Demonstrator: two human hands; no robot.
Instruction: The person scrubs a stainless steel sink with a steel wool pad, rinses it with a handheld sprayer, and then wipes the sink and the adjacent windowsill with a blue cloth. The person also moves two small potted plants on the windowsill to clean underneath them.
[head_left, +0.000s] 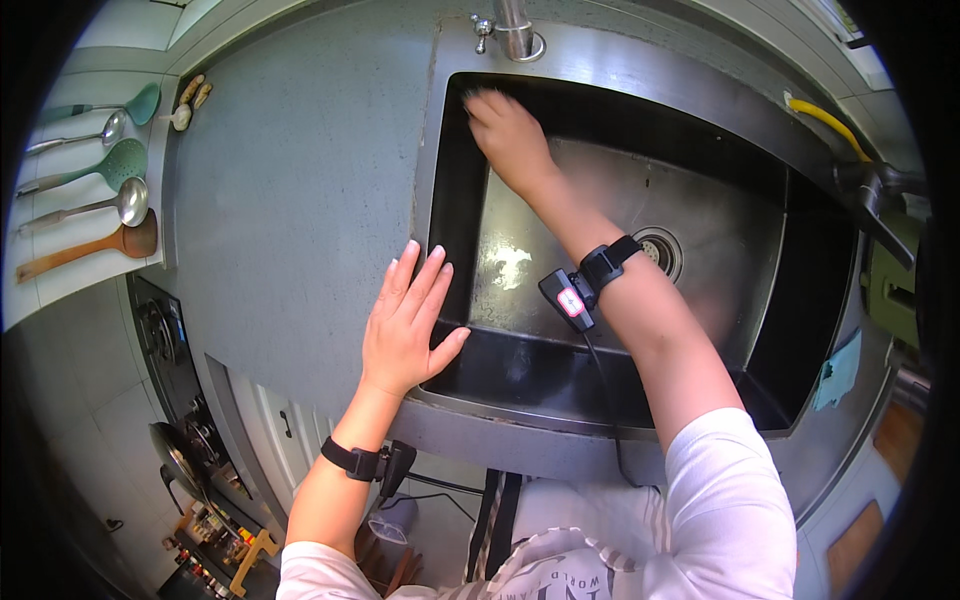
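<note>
My left hand lies flat, fingers spread, on the grey countertop and the left rim of a steel sink. Inside the basin, at its far left corner, is my right hand, blurred, with its fingers bent toward the dark wall. Something pale shows at its fingertips, too blurred to name. A round drain sits in the basin floor, partly behind my right forearm. Both wrists wear black straps with small devices and cables.
A metal faucet stands behind the basin, with a yellow hose farther right. Ladles and a wooden spatula line the left wall. Garlic and ginger lie at the counter's back left. A blue cloth lies right of the sink.
</note>
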